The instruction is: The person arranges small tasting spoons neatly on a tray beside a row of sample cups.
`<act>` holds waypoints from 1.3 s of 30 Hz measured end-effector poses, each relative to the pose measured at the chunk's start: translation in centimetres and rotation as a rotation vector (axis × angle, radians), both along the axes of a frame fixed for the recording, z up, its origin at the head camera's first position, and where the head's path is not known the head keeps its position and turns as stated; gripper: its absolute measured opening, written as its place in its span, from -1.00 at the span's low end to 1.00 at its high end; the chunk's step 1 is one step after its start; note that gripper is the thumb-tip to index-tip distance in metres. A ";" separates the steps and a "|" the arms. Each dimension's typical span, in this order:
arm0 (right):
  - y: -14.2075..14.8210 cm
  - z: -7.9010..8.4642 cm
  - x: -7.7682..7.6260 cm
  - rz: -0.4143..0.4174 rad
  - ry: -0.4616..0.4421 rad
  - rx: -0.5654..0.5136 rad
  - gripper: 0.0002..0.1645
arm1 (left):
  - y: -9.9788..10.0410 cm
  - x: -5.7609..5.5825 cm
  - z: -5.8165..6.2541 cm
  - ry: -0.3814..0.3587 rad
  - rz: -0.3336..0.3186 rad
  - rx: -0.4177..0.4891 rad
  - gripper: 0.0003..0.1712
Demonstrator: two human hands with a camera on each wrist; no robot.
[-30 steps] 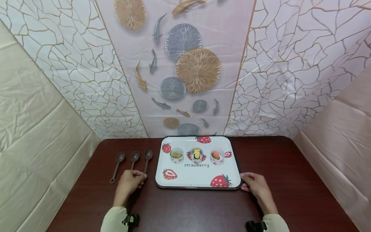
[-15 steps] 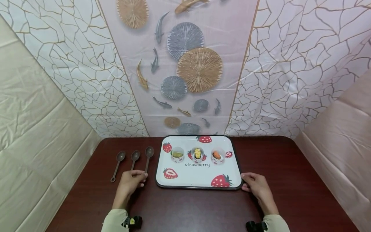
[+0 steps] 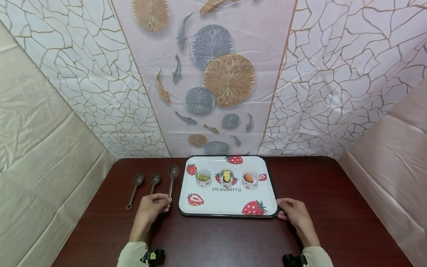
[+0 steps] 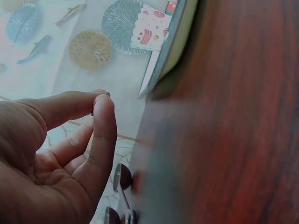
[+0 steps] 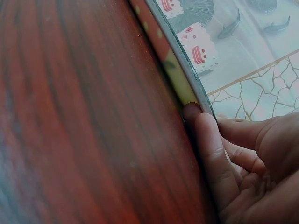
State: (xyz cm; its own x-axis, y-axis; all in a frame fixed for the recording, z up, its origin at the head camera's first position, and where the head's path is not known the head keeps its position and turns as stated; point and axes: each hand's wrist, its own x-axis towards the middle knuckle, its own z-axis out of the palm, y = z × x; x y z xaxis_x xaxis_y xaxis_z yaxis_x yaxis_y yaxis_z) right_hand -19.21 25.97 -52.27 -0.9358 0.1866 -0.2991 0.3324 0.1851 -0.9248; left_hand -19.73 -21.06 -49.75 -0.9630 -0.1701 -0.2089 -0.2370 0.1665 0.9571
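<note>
In the head view my left hand (image 3: 151, 212) pinches the handle end of a grey-brown spoon (image 3: 173, 172) between thumb and fingers, bowl pointing away. In the left wrist view only a dark tip of that spoon (image 4: 108, 94) shows past the fingertips. A white tray (image 3: 213, 204) with strawberry print and a dark rim lies right of it. At its near right corner my right hand (image 3: 296, 214) holds the rim, thumb and finger on the edge. Three small paper cups stand on the tray: one with green food (image 3: 203, 178), one yellow (image 3: 227, 177), one orange (image 3: 250, 179).
Two more spoons lie on the dark wooden table (image 3: 230, 241): one at the far left (image 3: 138, 180), another (image 3: 155, 179) partly behind my left hand. A patterned cloth wall (image 3: 217, 126) stands behind the table, with beige cloth sides.
My left hand and the pinched spoon have shifted slightly to the right and away, and the spoon looks raised. My right hand and the tray have stayed in place.
</note>
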 end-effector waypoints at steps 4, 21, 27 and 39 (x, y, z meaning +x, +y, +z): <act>0.0 0.1 0.1 -0.002 -0.002 -0.001 -0.52 | 0.2 -0.1 0.3 0.021 -0.013 -0.009 -0.67; 0.2 -0.1 0.0 0.007 -0.020 0.013 -0.50 | 2.0 0.2 2.2 0.098 -0.007 0.022 -0.68; 0.2 -0.1 0.1 0.002 -0.008 0.022 -0.52 | 3.2 -0.3 2.3 0.118 0.009 0.082 -0.68; 0.0 0.0 0.0 0.005 -0.012 0.026 -0.51 | 5.1 -0.6 2.6 0.152 -0.032 0.141 -0.68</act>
